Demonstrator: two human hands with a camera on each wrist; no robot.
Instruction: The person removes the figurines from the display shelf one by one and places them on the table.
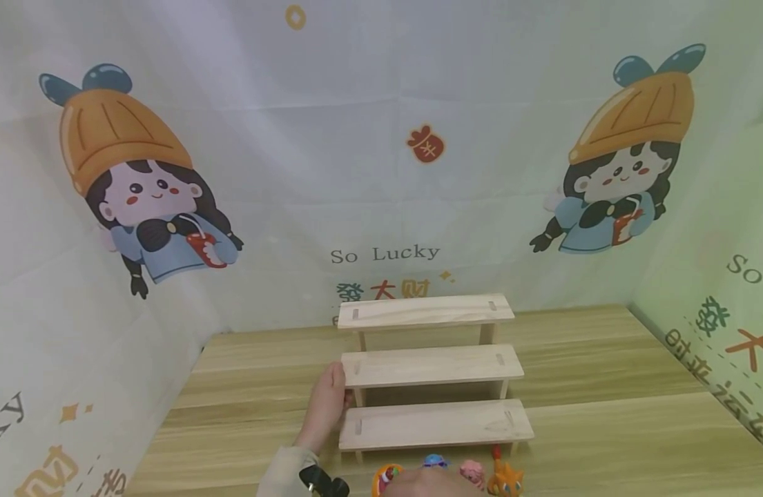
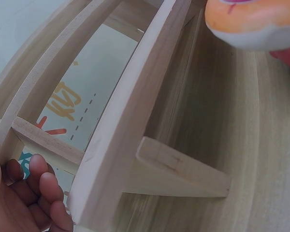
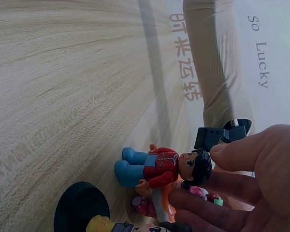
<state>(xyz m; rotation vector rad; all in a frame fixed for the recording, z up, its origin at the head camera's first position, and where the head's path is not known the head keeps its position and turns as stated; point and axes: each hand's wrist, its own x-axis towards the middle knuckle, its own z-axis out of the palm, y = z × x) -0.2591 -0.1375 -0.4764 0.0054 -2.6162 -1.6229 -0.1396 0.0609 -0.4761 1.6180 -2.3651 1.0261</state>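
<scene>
A three-tier pale wooden shelf (image 1: 432, 366) stands on the table. At its left side is my left hand (image 1: 326, 404), thumb against the end of the middle tier. The left wrist view shows that hand (image 2: 34, 198) with its fingers curled in by the shelf's frame. My right hand (image 3: 251, 188) pinches a toy figure (image 3: 164, 166) by its black-haired head; the figure wears a red top and blue trousers. In the head view the right hand (image 1: 431, 483) is partly cut off, in front of the lowest tier.
Near the right hand are an orange toy (image 1: 378, 478), a blue-topped toy (image 1: 435, 460), a pink toy (image 1: 472, 472) and an orange animal toy (image 1: 507, 479). A dark round base (image 3: 81, 207) lies beside another figure (image 3: 130, 226). Printed cloth (image 1: 282, 159) walls the table (image 1: 250, 407).
</scene>
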